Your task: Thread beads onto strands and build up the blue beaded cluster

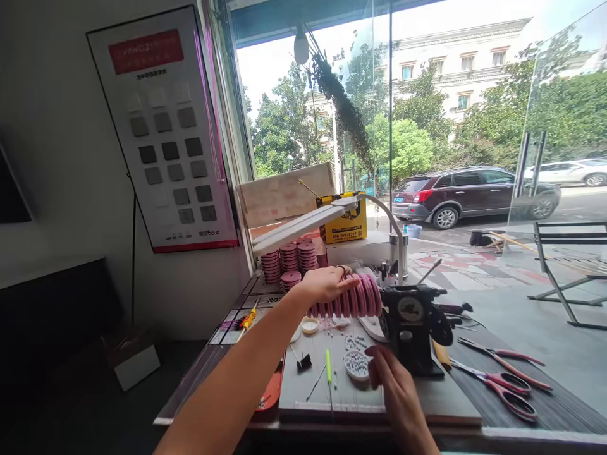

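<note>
yellow box (345, 222), parked dark car (467, 189), tilted wall display board (165, 133)

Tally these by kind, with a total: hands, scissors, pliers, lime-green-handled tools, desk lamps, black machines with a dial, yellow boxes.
Hands: 2 (left hand, right hand)
Scissors: 1 pair
Pliers: 1 pair
Lime-green-handled tool: 1
Desk lamp: 1
Black machine: 1
Yellow box: 1
Total: 8
</note>
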Demonstrator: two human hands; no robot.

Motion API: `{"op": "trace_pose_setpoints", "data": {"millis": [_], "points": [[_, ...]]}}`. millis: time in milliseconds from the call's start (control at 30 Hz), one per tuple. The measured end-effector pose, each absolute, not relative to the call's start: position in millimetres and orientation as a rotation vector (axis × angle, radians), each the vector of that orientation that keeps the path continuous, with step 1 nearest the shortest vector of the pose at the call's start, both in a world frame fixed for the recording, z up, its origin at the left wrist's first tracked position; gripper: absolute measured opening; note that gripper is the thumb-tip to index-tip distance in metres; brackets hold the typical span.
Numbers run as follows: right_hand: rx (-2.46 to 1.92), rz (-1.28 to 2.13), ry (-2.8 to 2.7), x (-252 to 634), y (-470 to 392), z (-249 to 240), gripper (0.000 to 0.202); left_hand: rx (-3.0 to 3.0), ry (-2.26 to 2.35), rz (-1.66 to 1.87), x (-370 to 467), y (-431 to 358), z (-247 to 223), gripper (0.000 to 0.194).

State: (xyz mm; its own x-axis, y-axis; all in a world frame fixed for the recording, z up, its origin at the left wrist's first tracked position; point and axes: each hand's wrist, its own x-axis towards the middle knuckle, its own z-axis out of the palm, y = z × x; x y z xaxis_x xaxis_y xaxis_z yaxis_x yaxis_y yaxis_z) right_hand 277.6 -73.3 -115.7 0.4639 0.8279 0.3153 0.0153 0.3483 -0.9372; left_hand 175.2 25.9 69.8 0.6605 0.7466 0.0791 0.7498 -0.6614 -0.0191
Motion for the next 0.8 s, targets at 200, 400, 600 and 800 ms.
{"op": "trace_pose_setpoints", "data": {"millis": [200, 400, 600, 800], "points": [[-1.216, 0.147, -1.159, 276, -115, -99, 0.040, -2.889, -1.231, -0.125, 172, 29, 74, 0.059], [-1.135, 0.749, -1.072, 248, -83, -79, 0.056, -2.850, -1.247, -0.116, 162, 26, 72, 0.056], [-1.102, 0.810, -1.014, 235, -61, -72, 0.047, -2.797, -1.269, -0.086, 161, 22, 69, 0.053], [-1.149, 0.675, -1.053, 234, -52, -82, 0.048, -2.769, -1.274, -0.056, 162, 23, 67, 0.059]]}}
